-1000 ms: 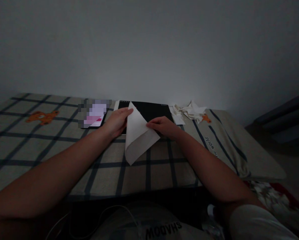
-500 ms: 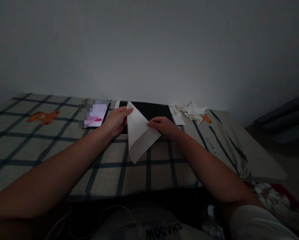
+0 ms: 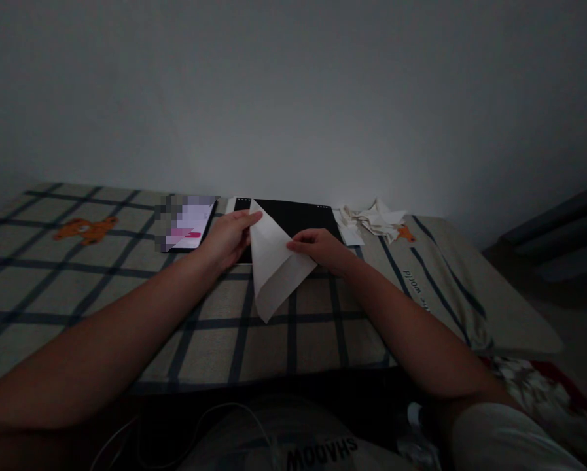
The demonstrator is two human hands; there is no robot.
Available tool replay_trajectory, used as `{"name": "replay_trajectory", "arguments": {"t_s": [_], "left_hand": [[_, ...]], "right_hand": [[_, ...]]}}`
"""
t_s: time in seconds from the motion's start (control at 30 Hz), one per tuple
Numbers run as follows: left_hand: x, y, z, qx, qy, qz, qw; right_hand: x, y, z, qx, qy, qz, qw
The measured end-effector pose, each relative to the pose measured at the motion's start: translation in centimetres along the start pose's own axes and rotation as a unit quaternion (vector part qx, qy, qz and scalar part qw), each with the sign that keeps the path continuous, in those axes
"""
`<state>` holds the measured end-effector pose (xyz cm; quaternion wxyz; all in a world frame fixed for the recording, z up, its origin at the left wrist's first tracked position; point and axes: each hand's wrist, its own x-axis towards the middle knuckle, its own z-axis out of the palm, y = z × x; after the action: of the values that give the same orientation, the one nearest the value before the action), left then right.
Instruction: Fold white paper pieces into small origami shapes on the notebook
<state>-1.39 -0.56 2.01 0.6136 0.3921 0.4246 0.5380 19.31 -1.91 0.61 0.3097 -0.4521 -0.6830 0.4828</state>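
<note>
A white sheet of paper (image 3: 273, 268), folded into a triangle, lies between my hands on a checked cloth. My left hand (image 3: 228, 239) pinches the paper's upper left edge near its top corner. My right hand (image 3: 320, 248) pinches its right corner, fingers curled on it. The paper's lower point reaches toward me over the cloth. Behind the paper lies a black board (image 3: 293, 218), partly covered by it.
A phone with a lit screen (image 3: 189, 223) lies left of the black board. A heap of crumpled white paper pieces (image 3: 372, 220) sits at the right, by the wall. The checked cloth (image 3: 77, 281) bears an orange bear print (image 3: 84, 230). Cables run across my lap below.
The paper has turned a little, with its lower point shifted right. Both hands keep their hold and have barely moved.
</note>
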Motion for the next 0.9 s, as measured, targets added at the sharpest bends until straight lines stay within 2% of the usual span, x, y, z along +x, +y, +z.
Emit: {"name": "replay_trajectory", "arguments": {"t_s": [0.37,0.6,0.9], "left_hand": [[0.45,-0.43,-0.4,0.018,0.005,0.056,0.998],[0.75,-0.03,-0.43,-0.035,0.037,0.042,0.998],[0.91,0.21,-0.85,-0.052,0.02,0.063,0.996]], "right_hand": [[0.25,0.17,0.11,0.0,0.01,-0.008,1.0],[0.28,0.22,0.09,-0.003,-0.005,-0.017,1.0],[0.46,0.64,0.06,0.001,-0.008,-0.005,1.0]]}}
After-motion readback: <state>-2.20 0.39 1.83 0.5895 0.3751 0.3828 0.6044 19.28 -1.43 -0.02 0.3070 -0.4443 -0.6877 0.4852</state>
